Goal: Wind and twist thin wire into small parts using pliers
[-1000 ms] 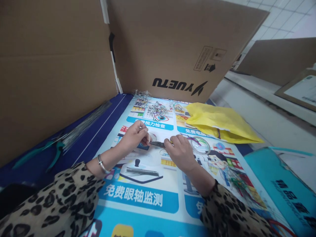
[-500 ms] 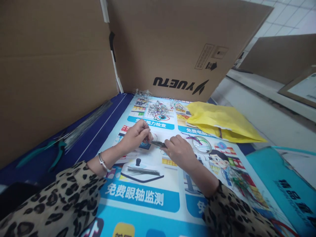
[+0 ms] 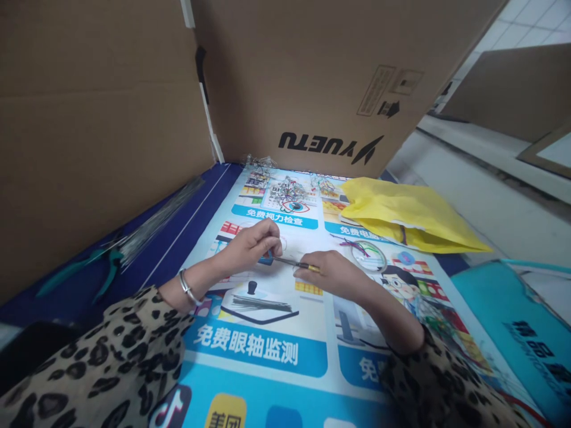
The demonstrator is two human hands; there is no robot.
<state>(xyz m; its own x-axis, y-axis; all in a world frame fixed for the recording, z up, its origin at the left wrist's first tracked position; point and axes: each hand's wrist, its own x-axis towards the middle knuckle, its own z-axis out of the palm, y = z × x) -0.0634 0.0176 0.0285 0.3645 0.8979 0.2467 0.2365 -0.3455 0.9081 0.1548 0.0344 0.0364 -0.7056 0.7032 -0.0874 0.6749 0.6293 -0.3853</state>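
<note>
My right hand (image 3: pixel 332 273) is closed round small yellow-handled pliers (image 3: pixel 295 263), whose jaws point left toward my left hand. My left hand (image 3: pixel 252 245) pinches a thin wire piece at the jaw tips, fingers pressed together; the piece itself is too small to see well. Both hands hover just above a printed blue and white poster (image 3: pixel 263 351) that covers the table. A silver bangle (image 3: pixel 185 288) sits on my left wrist. Both sleeves are leopard print.
Cardboard walls (image 3: pixel 102 119) stand at the left and back. Teal-handled pliers (image 3: pixel 96 267) and a bundle of straight wires (image 3: pixel 156 220) lie at the left. A small wire pile (image 3: pixel 261 303), finished wire bits (image 3: pixel 288 193), a clear ring (image 3: pixel 369 255), a yellow bag (image 3: pixel 401 214) and a teal bag (image 3: pixel 513 333) lie around.
My right hand has turned and dropped slightly, so the yellow pliers handle now shows. My left hand stays pinched at the tips. The camera tilted a little.
</note>
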